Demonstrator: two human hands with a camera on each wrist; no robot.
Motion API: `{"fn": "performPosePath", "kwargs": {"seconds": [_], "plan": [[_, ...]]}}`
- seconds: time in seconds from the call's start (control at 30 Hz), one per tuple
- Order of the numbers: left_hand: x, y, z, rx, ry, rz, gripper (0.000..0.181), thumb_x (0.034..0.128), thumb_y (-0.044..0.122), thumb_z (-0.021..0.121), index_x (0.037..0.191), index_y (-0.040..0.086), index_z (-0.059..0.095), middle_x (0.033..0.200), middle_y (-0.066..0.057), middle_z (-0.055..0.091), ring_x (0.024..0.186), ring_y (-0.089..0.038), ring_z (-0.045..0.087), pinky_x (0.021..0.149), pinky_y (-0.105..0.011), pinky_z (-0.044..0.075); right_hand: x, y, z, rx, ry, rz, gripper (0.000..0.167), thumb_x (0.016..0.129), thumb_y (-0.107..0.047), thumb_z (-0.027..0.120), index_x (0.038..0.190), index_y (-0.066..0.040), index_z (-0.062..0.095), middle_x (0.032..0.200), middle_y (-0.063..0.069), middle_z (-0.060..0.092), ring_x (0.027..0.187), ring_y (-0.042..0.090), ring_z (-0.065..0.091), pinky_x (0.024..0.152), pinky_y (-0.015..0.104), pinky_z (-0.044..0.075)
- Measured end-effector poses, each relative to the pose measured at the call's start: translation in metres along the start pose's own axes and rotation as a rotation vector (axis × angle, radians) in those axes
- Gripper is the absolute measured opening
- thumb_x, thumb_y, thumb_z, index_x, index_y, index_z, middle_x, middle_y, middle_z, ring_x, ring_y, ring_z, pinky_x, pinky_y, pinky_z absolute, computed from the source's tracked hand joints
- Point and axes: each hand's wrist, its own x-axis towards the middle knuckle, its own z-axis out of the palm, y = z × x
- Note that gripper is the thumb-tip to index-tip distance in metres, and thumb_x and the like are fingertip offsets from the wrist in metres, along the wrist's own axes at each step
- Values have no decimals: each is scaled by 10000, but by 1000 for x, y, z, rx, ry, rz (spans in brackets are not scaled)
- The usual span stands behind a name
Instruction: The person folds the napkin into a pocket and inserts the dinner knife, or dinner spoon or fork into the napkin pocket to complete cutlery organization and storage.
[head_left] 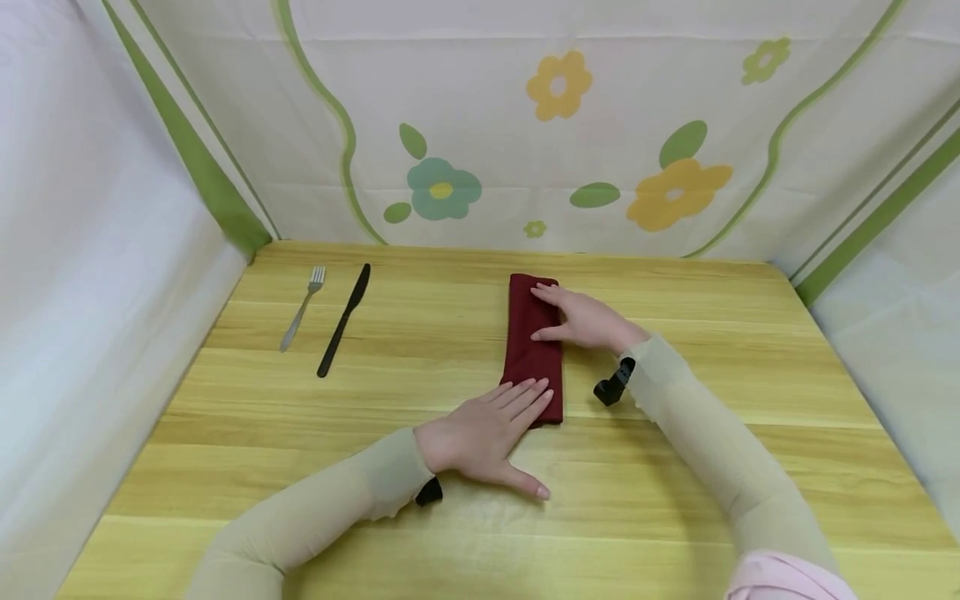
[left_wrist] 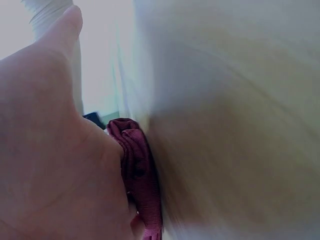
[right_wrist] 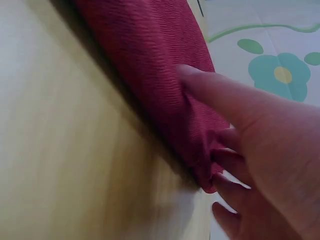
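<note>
A dark red cloth napkin (head_left: pixel 532 354), folded into a long narrow strip, lies lengthwise near the middle of the table. My left hand (head_left: pixel 480 437) rests with straight fingers on its near end, thumb spread out over the wood. At the far end, my right hand (head_left: pixel 588 319) touches the cloth from the right side, fingertips and thumb lying on top without gripping. Rolled layers at the napkin's end (left_wrist: pixel 136 165) show in the left wrist view beside the palm. The right wrist view has the thumb pressing the ribbed fabric (right_wrist: pixel 145 60).
To the left on the wooden table (head_left: pixel 420 333) lie a fork (head_left: pixel 303 307) with a grey handle and a black knife (head_left: pixel 345 321), roughly side by side. A white curtain (head_left: pixel 480 108) with printed flowers hangs along the back edge, and white cloth hangs at both sides.
</note>
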Motion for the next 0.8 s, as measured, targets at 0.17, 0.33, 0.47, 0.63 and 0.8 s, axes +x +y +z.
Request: {"fn": "performPosePath", "kwargs": {"seconds": [0.17, 0.33, 0.47, 0.63, 0.8], "plan": [[-14, -10, -5, -73, 15, -52, 1158, 850, 890, 384, 1641, 146, -18, 1692, -36, -91, 1535, -227, -88, 1216, -401, 5, -21, -3, 1, -51, 97, -4, 829, 983, -533, 634, 1603, -84, 316, 1641, 154, 265, 1492, 340, 258, 1178, 516, 246], [-41, -35, -18, -158, 80, -116, 1091, 903, 796, 470, 1643, 92, 85, 1691, -113, 21, 1539, -310, 21, 1214, -450, 55, -50, -7, 8, -164, 171, -52, 814, 1025, -576, 509, 1636, -126, 214, 1669, 132, 188, 1516, 324, 187, 1188, 516, 216], [-66, -63, -30, -263, 190, -171, 1000, 944, 673, 565, 1628, 54, 177, 1674, -155, 104, 1526, -361, 100, 1204, -507, 112, -69, -17, 23, -248, 195, -140, 795, 1037, -573, 481, 1641, -139, 199, 1682, 112, 148, 1529, 307, 144, 1195, 493, 202], [-94, -98, -42, -399, 325, -302, 929, 980, 596, 583, 1639, 105, 150, 1681, -108, 72, 1524, -359, 107, 1189, -566, 131, -83, -35, 45, -297, 186, -261, 763, 1053, -536, 479, 1637, -127, 211, 1686, 118, 127, 1525, 338, 146, 1196, 493, 205], [-118, -128, -45, -454, 455, -403, 853, 1014, 497, 598, 1636, 91, 179, 1678, -129, 114, 1513, -397, 132, 1167, -627, 154, -94, -51, 62, -264, 130, -362, 696, 1075, -466, 477, 1630, -117, 243, 1684, 120, 138, 1524, 348, 146, 1191, 510, 211]]}}
